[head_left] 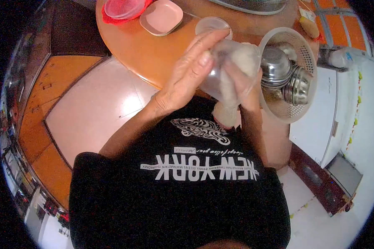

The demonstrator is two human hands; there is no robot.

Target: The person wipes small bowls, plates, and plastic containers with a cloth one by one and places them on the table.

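A clear plastic container [220, 58] is held up in front of my chest, tilted on its side. My left hand [187, 72] is closed around its left side, with the thumb and fingers pressed on the wall. On the right, my right hand [247, 89] shows partly through the plastic, its fingers curled at a whitish cloth [226, 113]. Part of this cloth is bunched inside the container, and the rest hangs below it. A round clear lid or dish [207, 25] lies on the table just beyond my left hand.
On the round wooden table [133, 56] stand a pink square plate [164, 18] and a red dish [112, 20] with a clear bowl in it. A white perforated basket [274, 114] of steel bowls [275, 62] stands close to my right hand. A large dark tray [253, 9] lies at the back.
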